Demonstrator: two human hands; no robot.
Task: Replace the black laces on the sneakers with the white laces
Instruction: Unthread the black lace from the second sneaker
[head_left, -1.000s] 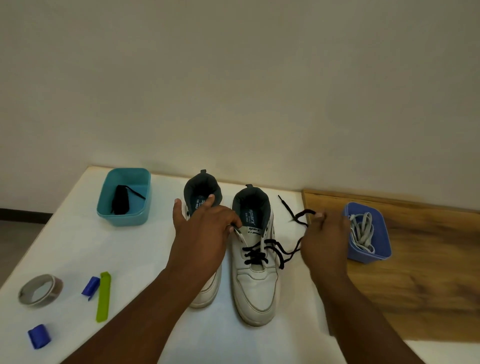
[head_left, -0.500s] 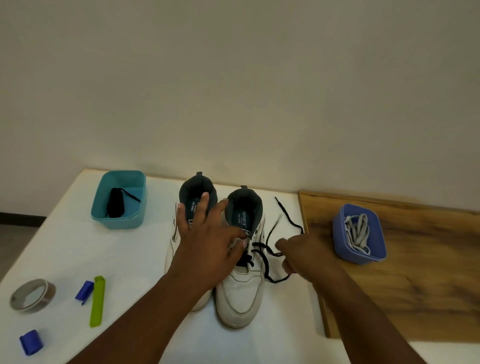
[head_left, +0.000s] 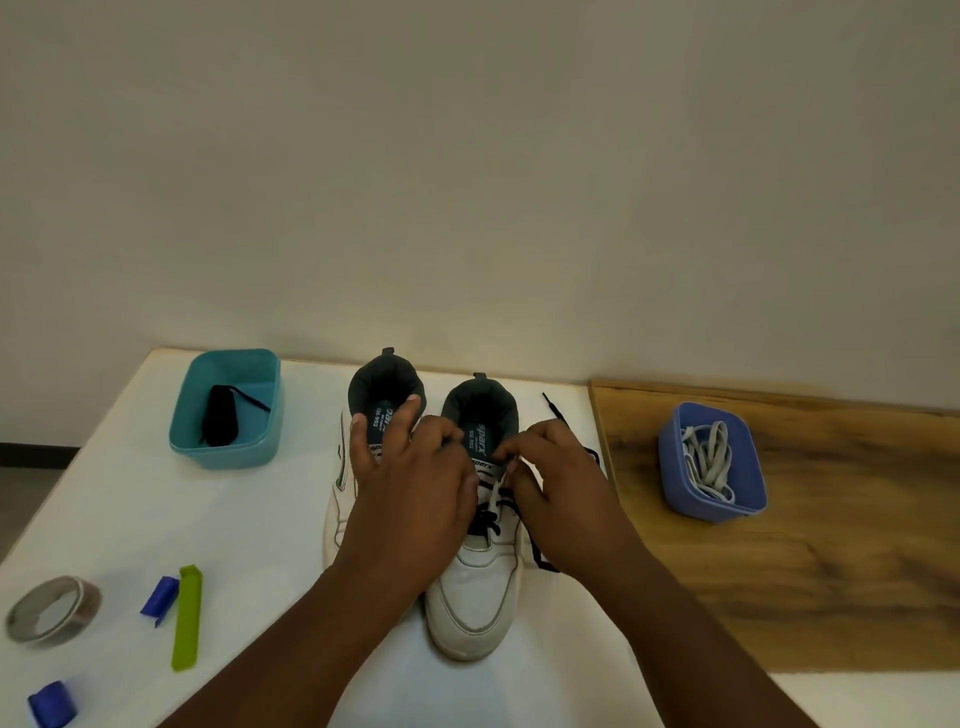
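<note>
Two white sneakers stand side by side on the white table (head_left: 130, 519). My left hand (head_left: 410, 499) lies across the left sneaker (head_left: 337, 499), its curled fingers holding the right sneaker (head_left: 472, 608) by the tongue. A black lace (head_left: 488, 519) still crosses the right sneaker's lower eyelets, and its loose end trails out to the right. Over the upper eyelets, my right hand (head_left: 561, 493) pinches this lace. The white laces (head_left: 709, 457) lie in a blue box (head_left: 711, 509) at the right.
A teal box (head_left: 228, 452) at the back left holds a bundled black lace (head_left: 221, 423). A tape roll (head_left: 52, 610), a green clip (head_left: 187, 618) and two blue pieces (head_left: 161, 600) lie front left. The blue box stands on a wooden board (head_left: 831, 571).
My right hand, which had pulled a lace length out toward the blue box, has come back left to the right sneaker's eyelets. My left hand stayed on the sneakers.
</note>
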